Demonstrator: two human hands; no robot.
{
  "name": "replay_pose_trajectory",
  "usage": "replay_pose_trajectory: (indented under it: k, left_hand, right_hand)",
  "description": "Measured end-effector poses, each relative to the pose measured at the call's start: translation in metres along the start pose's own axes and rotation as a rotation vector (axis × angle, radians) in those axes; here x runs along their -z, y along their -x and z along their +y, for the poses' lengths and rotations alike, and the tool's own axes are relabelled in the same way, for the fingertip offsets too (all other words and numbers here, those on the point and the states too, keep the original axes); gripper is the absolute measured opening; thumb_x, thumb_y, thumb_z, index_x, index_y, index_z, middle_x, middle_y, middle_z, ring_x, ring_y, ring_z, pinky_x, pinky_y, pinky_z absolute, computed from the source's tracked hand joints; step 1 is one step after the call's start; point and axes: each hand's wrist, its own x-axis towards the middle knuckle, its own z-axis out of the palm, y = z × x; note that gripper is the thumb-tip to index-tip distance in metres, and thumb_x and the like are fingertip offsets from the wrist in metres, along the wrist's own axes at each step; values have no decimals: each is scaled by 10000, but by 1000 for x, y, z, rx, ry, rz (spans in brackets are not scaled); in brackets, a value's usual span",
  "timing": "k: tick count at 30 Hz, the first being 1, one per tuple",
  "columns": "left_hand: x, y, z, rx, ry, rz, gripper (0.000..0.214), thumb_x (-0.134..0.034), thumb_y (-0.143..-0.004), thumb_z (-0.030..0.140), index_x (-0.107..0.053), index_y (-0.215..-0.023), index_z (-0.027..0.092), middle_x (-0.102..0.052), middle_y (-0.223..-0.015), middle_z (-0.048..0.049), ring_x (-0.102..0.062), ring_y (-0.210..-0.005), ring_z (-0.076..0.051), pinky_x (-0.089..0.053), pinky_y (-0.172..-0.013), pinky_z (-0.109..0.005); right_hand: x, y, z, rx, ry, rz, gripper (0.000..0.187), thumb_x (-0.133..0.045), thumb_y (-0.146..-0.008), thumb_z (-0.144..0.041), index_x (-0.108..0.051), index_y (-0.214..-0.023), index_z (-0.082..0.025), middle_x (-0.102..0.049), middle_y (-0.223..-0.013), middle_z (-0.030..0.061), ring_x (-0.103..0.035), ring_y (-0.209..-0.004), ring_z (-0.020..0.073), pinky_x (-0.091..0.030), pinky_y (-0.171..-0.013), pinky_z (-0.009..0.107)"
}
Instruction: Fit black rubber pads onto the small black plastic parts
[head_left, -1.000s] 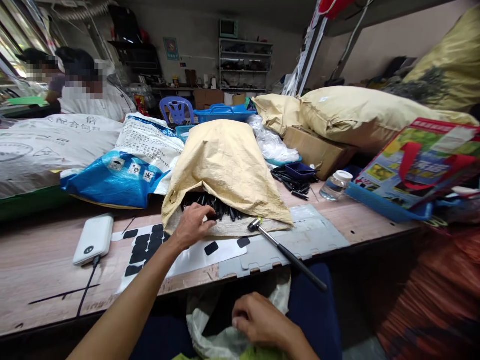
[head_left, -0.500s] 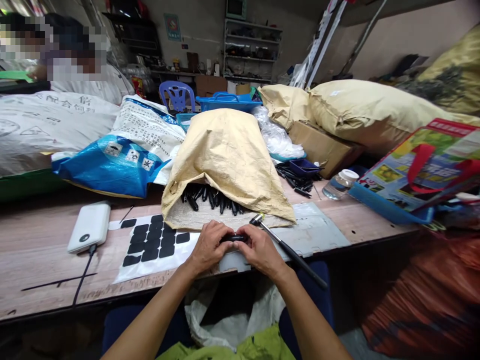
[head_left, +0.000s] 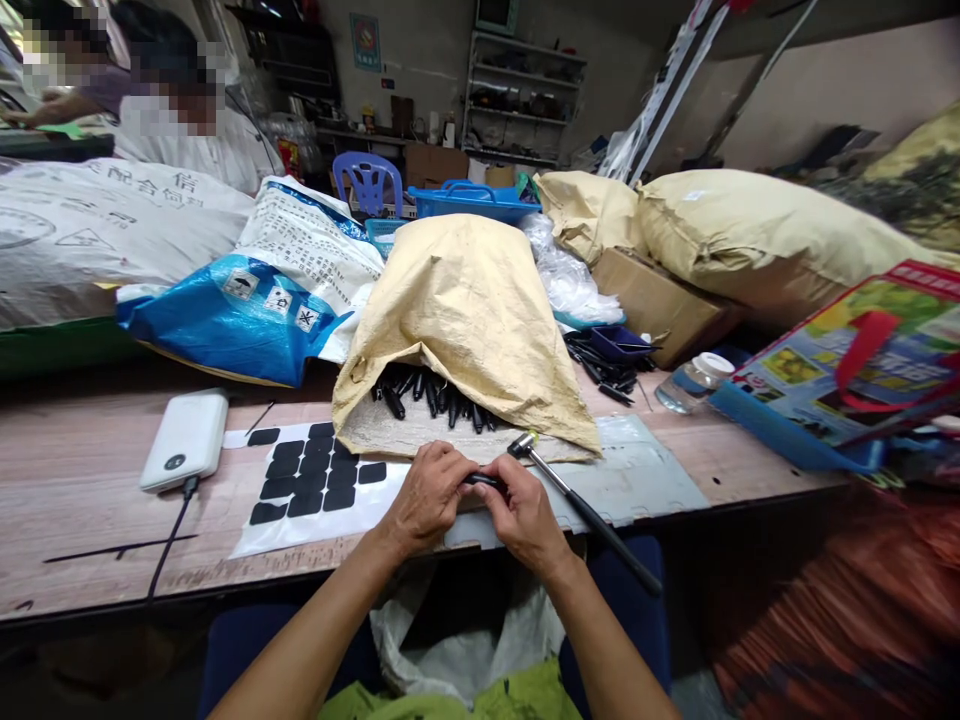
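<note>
My left hand (head_left: 429,495) and my right hand (head_left: 523,515) meet at the table's front edge, both pinched on one small black part (head_left: 482,481) held between them. Just behind lies a tan woven sack (head_left: 469,310) on its side, its mouth open toward me, with several more black parts (head_left: 427,392) spilling out. A small hammer (head_left: 574,505) with a metal head and black handle lies right of my right hand. Left of my left hand is a white sheet with several black square pads (head_left: 307,482).
A white power bank (head_left: 185,455) with a cable lies at the left. Blue-white sacks (head_left: 255,290), tan sacks (head_left: 757,235), a cardboard box (head_left: 660,305), a clear bottle (head_left: 690,382) and a colourful bag (head_left: 855,370) crowd the back and right. Two people sit far left.
My left hand drew a black part out of the sack's mouth to the table edge. My right hand rose from my lap and joined it on the part.
</note>
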Motion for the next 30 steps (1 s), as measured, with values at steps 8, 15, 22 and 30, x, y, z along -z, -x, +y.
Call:
replay_pose_trajectory:
  k: [8,15,22,30]
  left_hand:
    - [5,6,1,94,-26,125,184,-519,-884,153,-671,-949,233,-690,-861,-44,-553,-990,-262,-324,-947,-463]
    - [4,3,1,127,-65,90,167,-543,-887,181,-665,-984,242,-707,-885,-42,-552,-999,-270,-289,-957,-482]
    - [6,1,4,151,-30,84,167,-497,-967,255,-647,-1040,241,-724,-963,-45,-556,-1003,-263,-286,-978,-487]
    - [6,3,5,136,-64,48,167,-531,-940,237,-672,-1030,244,-721,-920,-43,-546,-982,-264,-283,-986,-487]
  right_hand:
    - [-22,-8,-12,71,-66,103,136,-485,-953,-197,-526,-825,-217,-530,-766,4,-520,-742,168,-395,-671,283]
    - [-21,-11,-1,-10,-203,80,88,-588,-935,-269,-591,-873,-207,-581,-791,1,-557,-738,157,-446,-691,278]
    - [-26,-8,13,-118,-477,59,294,-662,-923,-390,-593,-1154,-222,-665,-1051,58,-652,-928,186,-540,-808,293]
    - [-22,-6,7,-46,-293,66,145,-538,-982,-316,-612,-1046,-210,-651,-899,32,-617,-791,168,-503,-729,284]
